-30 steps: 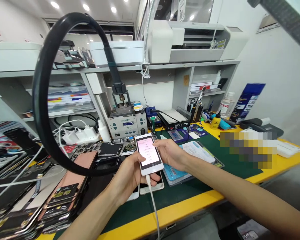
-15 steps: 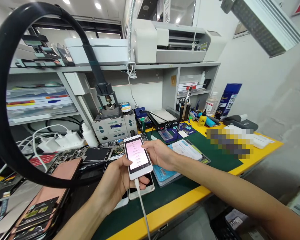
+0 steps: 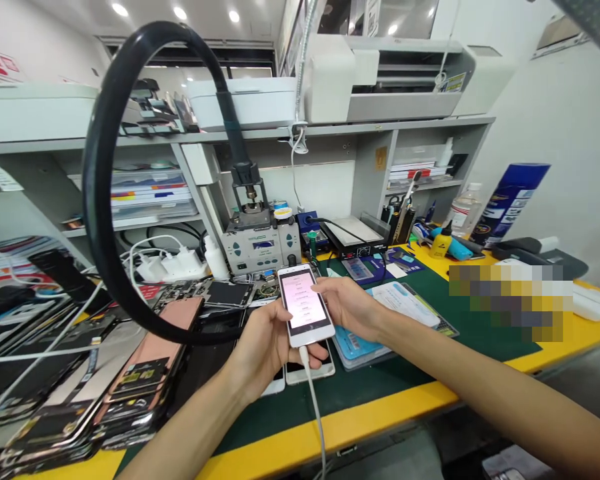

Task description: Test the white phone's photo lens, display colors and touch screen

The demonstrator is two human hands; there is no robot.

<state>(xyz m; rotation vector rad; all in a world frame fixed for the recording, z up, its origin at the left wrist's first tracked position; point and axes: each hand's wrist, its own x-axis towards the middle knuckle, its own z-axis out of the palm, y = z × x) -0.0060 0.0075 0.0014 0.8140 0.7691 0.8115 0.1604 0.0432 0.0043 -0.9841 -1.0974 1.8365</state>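
A white smartphone [image 3: 305, 303] with a lit, pinkish screen showing lines of text is held up over the bench. My left hand [image 3: 265, 337] is closed around its lower left side, thumb at the screen's edge and fingers beneath. At the right edge, my right hand [image 3: 353, 307] grips the phone too, its thumb or a finger over the screen; its other fingers are partly hidden. A white cable [image 3: 314, 407] runs from the phone's bottom end down past the bench edge. Beneath lies another white phone [image 3: 320, 375], partly covered by my left fingers.
Left of my hands lie stacked phone parts [image 3: 150, 353]. A thick black hose [image 3: 100, 167] loops up from the grey rework station [image 3: 260, 250]. Right of the phone sits a blue-and-white package [image 3: 355, 347] on the green mat [image 3: 380, 383]. A yellow bottle [image 3: 441, 241] stands farther right.
The view has swung left, so the bench and hands appear farther right. Both hands keep their hold on the smartphone, and its screen still shows the text list.
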